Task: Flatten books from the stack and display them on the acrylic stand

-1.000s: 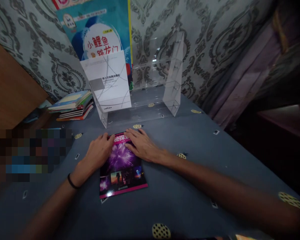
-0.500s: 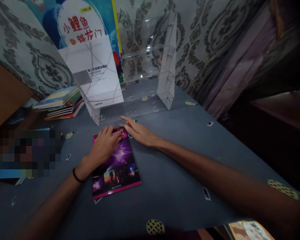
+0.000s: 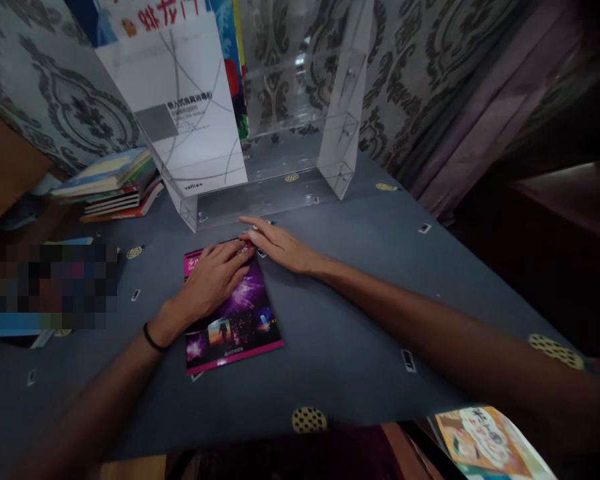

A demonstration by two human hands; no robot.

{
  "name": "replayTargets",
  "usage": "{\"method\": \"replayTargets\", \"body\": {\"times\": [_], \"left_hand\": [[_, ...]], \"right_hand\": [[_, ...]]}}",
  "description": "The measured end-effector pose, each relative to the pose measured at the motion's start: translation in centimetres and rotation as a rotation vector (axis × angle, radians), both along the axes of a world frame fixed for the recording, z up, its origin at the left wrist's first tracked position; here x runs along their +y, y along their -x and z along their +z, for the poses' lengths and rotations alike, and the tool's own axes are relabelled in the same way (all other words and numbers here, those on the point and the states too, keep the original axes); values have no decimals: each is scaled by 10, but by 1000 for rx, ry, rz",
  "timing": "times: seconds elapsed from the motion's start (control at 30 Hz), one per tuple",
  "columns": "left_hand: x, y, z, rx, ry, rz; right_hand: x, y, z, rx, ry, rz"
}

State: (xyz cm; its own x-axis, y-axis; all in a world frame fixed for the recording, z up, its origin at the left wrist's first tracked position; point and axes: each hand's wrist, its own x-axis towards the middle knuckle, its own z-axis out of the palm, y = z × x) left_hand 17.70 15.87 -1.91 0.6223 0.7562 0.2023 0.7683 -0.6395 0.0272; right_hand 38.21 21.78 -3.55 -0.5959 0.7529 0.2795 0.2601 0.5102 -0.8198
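Note:
A dark book with a purple burst and pink bands on its cover (image 3: 250,300) lies flat on the blue-grey tablecloth (image 3: 350,373). My left hand (image 3: 214,277), with a black band at the wrist, rests flat across the upper part of the cover, fingers stretched out. At the book's upper right corner is my right hand (image 3: 280,247), its fingers extended and its fingertips by the top edge. Whether those tips press on the book or the cloth I cannot tell.
Behind the book stands a clear acrylic rack (image 3: 337,150) holding a white booklet (image 3: 195,127) and a larger blue book. A stack of books (image 3: 115,183) lies at the left, near a blurred-out item (image 3: 50,280). Low at the right is an orange-covered book (image 3: 480,443).
The view has tilted down, so everything sits higher in it. My left hand has slid slightly towards the book's upper right, its fingers flatter. The right hand keeps its place at the corner.

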Motion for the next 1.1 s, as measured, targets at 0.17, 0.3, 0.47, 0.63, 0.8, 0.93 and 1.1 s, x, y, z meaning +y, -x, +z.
{"method": "replayTargets", "body": {"times": [0.17,0.3,0.47,0.63,0.8,0.93,1.1], "left_hand": [[1,-1,-1,0,3,12],[-13,-1,2,-3,42,-44],[-38,-2,6,35,111,-91],[-43,-5,7,44,132,-51],[-56,-6,10,13,128,-169],[-73,-7,10,-34,105,-293],[-82,-8,12,-12,98,-326]], "right_hand": [[2,0,-5,-31,-75,5],[3,1,-9,-55,-122,2],[4,2,-11,-96,-173,-8],[2,2,-10,-117,-191,-14],[2,2,-12,-115,-196,-7],[2,2,-14,-90,-189,9],[3,1,-15,-66,-190,25]]}}
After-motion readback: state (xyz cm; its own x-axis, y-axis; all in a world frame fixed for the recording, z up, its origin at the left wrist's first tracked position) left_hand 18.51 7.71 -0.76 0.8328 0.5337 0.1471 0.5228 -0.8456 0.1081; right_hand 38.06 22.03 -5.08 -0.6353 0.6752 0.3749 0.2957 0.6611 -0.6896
